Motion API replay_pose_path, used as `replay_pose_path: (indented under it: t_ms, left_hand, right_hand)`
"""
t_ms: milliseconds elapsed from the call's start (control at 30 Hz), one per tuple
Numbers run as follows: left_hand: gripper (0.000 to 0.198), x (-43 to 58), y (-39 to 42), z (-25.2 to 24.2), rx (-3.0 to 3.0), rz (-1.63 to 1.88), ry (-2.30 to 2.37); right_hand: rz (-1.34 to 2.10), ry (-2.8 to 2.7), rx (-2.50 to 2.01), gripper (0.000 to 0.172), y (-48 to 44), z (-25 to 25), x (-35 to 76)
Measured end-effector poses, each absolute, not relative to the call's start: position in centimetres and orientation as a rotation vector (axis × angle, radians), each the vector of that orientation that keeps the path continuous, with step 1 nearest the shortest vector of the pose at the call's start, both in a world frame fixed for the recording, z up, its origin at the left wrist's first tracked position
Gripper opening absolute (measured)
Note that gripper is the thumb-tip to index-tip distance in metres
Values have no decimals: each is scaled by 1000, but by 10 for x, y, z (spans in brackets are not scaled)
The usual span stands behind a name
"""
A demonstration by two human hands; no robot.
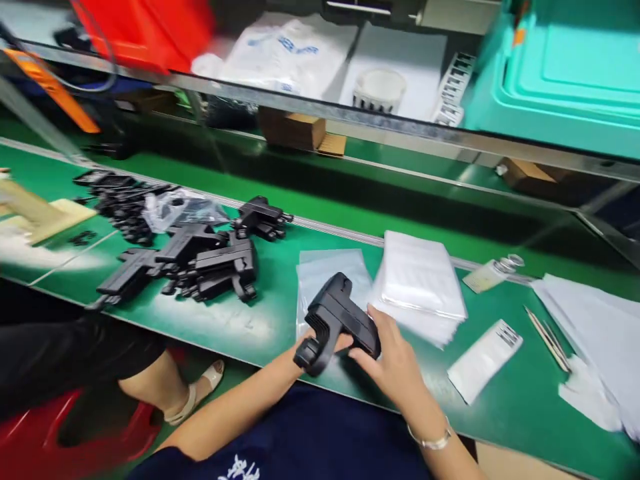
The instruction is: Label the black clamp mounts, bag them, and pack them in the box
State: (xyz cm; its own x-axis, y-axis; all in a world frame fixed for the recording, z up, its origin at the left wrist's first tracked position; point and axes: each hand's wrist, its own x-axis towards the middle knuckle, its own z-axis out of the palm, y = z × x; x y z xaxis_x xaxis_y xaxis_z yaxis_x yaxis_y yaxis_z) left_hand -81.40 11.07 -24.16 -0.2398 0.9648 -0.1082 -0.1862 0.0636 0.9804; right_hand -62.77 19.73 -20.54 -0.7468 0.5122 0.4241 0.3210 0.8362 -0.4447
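A black pistol-shaped plastic device (345,313) is held above the green table in front of me. My left hand (343,342) closes on it from below and behind; the device hides most of that hand, with only some fingers showing. At the device's right end, my right hand (393,353) grips it between thumb and fingers. Clear plastic bags (310,267) lie flat just behind the device. A thick stack of white plastic bags (417,273) sits close beyond my right hand.
More black devices (225,263) lie heaped at left, near small black parts (125,207). At right are a dispenser bottle (493,273), a white packet (485,360), tweezers (547,339) and white sheets (595,333). A shelf (320,113) overhangs the table. Another person's leg (150,380) is at left.
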Motion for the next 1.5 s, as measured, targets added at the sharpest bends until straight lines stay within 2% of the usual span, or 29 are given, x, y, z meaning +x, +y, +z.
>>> replay_pose_path:
  t_ms: [167, 300, 400, 500, 567, 633, 733, 833, 933, 1033, 1133, 1300, 1400, 1500]
  left_hand:
    - [57, -824, 118, -229, 786, 1202, 987]
    - [59, -809, 133, -235, 875, 1259, 1228]
    - [59, -795, 138, -237, 975, 1304, 1455]
    - [65, -792, 134, -231, 1132, 1282, 1549]
    - [67, -794, 129, -226, 1242, 1214, 1593]
    - [66, -795, 126, -222, 1316, 1170, 1610]
    - [65, -795, 126, -221, 1291, 1236, 1563]
    - [63, -795, 131, -226, 1065, 1315, 1470]
    - [63, -797, 139, -234, 680, 1246, 1302]
    - [60, -800, 142, -238, 447, 1143, 1156]
    - [62, -804, 137, -231, 651, 1201, 1162]
    - [79, -810, 123, -219, 1518, 1145, 1427]
    - [71, -813, 120, -221, 2083, 1189, 1429]
    - [65, -816, 120, -225, 2386, 1208, 1392]
  right_hand:
    - [417, -2438, -642, 48, 207, -214, -587]
    - [369, -2518, -523, 44, 203, -212, -565]
    - [709, -2303, -765, 51, 207, -213, -560]
    - [1335, -1881, -1130, 57, 217, -221, -558]
    - [1734, -1657, -1185, 54, 222, -228, -559]
    - [1895, -1533, -1142, 48, 223, -233, -562]
    - [1677, -1639, -1081, 39, 219, -232, -564]
    - [1170, -1997, -970, 28, 217, -225, -562]
    - [685, -2294, -663, 21, 220, -218, -561]
    - [430, -2445, -409, 21, 226, -215, -559]
    - [496, -2436, -503, 23, 231, -220, -554]
    - [867, -2110, -886, 29, 235, -242, -545]
    - [944, -2026, -942, 29, 234, -256, -546]
    - [913, -2042, -963, 29, 232, -263, -548]
